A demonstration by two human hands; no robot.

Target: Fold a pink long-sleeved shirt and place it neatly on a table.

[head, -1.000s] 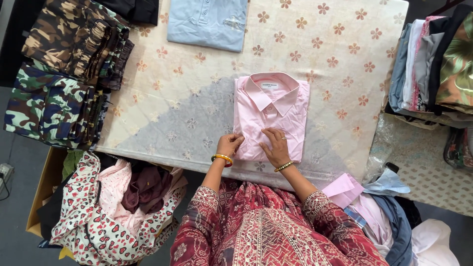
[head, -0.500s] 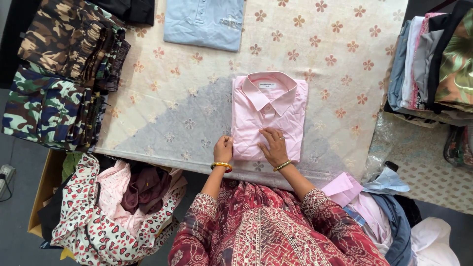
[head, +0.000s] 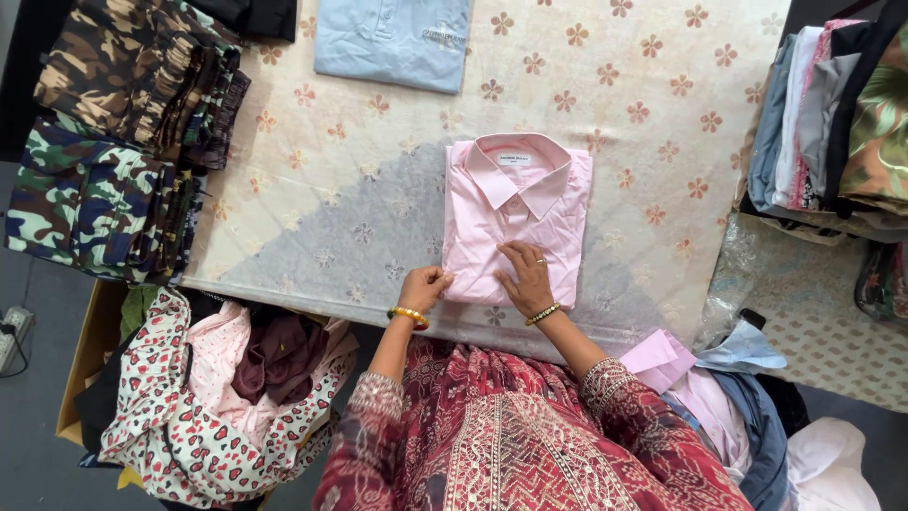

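Clothing shop or workroom, folded garment stacks (head: 123, 123), cloth-covered table (head: 331, 189)

Pink shirt (head: 515, 213), folded into a neat rectangle, lies flat at frame centre on the floral cloth. Collar points to the top of the frame, buttoned front faces up, lower edge sits near the table's near edge.

The scene is lit brightly and evenly from above. A soft grey shadow is cast across the table (head: 312, 246) toward the left. Colours are rendered vividly, without glare. Everything is held in sharp focus, though the dark corners are dimly lit.
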